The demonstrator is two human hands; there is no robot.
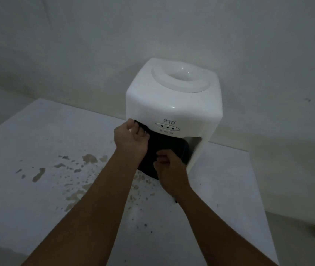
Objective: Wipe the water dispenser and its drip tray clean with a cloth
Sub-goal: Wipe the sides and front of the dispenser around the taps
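Note:
A white tabletop water dispenser (174, 100) stands against the wall, with a round bottle socket on top and a small indicator panel on its front. A black cloth (164, 144) hangs across the front recess below the panel and hides the taps and the drip tray. My left hand (130, 138) pinches the cloth's upper left corner at the dispenser's front edge. My right hand (169, 170) grips the cloth's lower part in front of the recess.
The dispenser stands on a white table (37, 150) with brownish stains and dark specks in front of it. The table's right edge runs just beyond the dispenser. A grey wall (95, 45) rises directly behind.

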